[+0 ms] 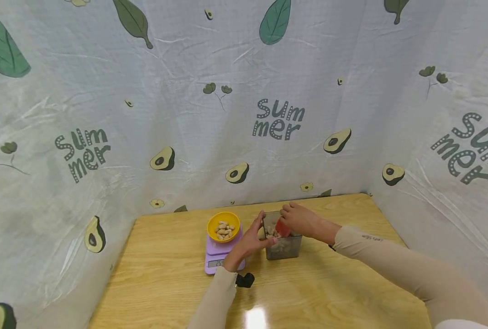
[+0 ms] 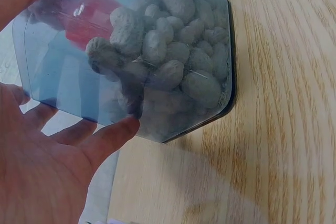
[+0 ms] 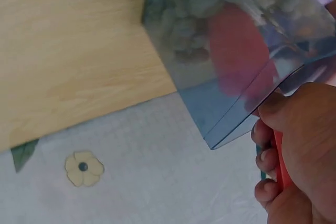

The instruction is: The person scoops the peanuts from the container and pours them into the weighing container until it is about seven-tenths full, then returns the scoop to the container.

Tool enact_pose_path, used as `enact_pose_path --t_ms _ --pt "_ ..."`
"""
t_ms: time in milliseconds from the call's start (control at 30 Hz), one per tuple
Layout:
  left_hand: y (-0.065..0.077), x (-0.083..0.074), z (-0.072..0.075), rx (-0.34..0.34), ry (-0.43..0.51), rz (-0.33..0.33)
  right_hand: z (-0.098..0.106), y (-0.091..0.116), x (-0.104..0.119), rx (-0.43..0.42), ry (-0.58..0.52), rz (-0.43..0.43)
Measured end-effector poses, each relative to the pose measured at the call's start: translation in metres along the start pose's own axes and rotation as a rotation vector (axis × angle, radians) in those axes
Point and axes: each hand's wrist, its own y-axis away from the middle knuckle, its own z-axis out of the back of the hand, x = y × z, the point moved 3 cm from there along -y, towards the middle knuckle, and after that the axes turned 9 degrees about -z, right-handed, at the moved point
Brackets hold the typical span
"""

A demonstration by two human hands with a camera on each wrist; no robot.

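A clear plastic container (image 1: 282,250) of unshelled peanuts (image 2: 176,59) stands on the table. My left hand (image 1: 251,241) holds it at the left side, thumb over the near rim and fingers spread along the wall. In the left wrist view the fingertips lie against the plastic. My right hand (image 1: 300,220) grips the red handle (image 3: 282,163) of a scoop at the container's right rim. The red scoop (image 1: 282,228) reaches down inside among the peanuts; its blade shows through the wall in the right wrist view.
Left of the container, a yellow bowl (image 1: 213,220) with several peanuts sits on a purple kitchen scale (image 1: 211,247). My left forearm partly covers the scale's display (image 1: 216,263). A printed curtain (image 1: 194,119) hangs behind the wooden table (image 1: 161,265).
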Motion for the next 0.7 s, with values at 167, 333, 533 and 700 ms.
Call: enact_pose_path --t_ms 167,333,533,700 --pt "0.001 -0.004 0.0 -0.013 -0.004 -0.019 -0.001 -0.002 -0.005 0.042 -0.139 -0.006" --pt "0.001 -0.006 0.001 -0.026 -0.029 -0.03 0.002 0.0 -0.012 0.058 -0.289 0.007" --pt "0.001 -0.002 -0.004 -0.022 -0.013 -0.026 -0.001 0.003 -0.015 0.112 -0.329 0.018" --pt "0.0 -0.002 -0.006 -0.026 -0.023 -0.03 0.002 -0.002 -0.012 0.109 -0.344 0.021"
